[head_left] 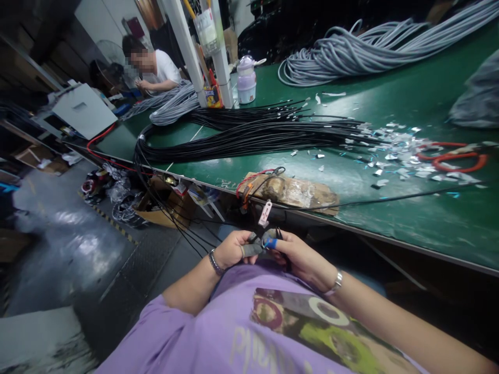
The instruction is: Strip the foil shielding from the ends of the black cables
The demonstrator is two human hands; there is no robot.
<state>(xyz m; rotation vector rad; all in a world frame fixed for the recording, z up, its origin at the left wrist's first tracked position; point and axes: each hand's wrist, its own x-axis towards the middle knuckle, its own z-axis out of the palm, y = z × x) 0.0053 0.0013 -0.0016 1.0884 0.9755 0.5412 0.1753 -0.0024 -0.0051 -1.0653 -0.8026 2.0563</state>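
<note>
Close to my body, in front of the purple shirt, both hands meet at the table's edge. My left hand (234,250) is closed, its grey-covered fingertips pinching what looks like a black cable (255,238) end. Against it, my right hand (298,254) is closed too, with a blue band on the thumb and grey covers on fingers. Something dark shows at its palm, but I cannot make out what it is. Thin light strands show between the fingertips. Just beyond the hands is a small pale tag (265,213) with reddish print.
On the green table (390,218) lie a black cable bundle (241,143), grey cable coils (335,57), foil scraps (401,150) and red-handled scissors (460,157). A taped wooden block (296,192) lies at the near edge. A purple bottle (246,80) and a co-worker (163,70) are farther back.
</note>
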